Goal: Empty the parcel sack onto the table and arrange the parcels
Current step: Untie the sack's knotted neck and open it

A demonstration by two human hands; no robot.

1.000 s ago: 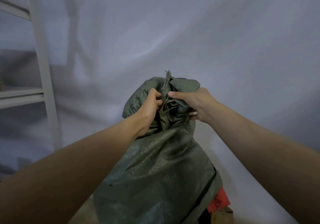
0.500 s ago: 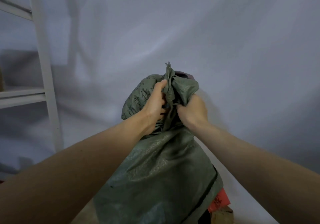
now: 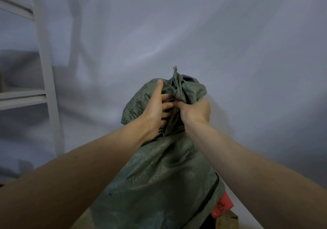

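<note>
Standing upright at six o'clock, the dark green woven plastic sack (image 3: 159, 175) has its gathered neck held by both hands: the left hand (image 3: 155, 111) with fingers curled into the folds, thumb straight; the right hand (image 3: 196, 110) fisted around bunched fabric.

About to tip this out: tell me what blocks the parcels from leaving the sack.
The sack is bunched shut at its neck. The right hand grips the gathered fabric; the left hand has its fingers at the folds. No table is in view.
</note>
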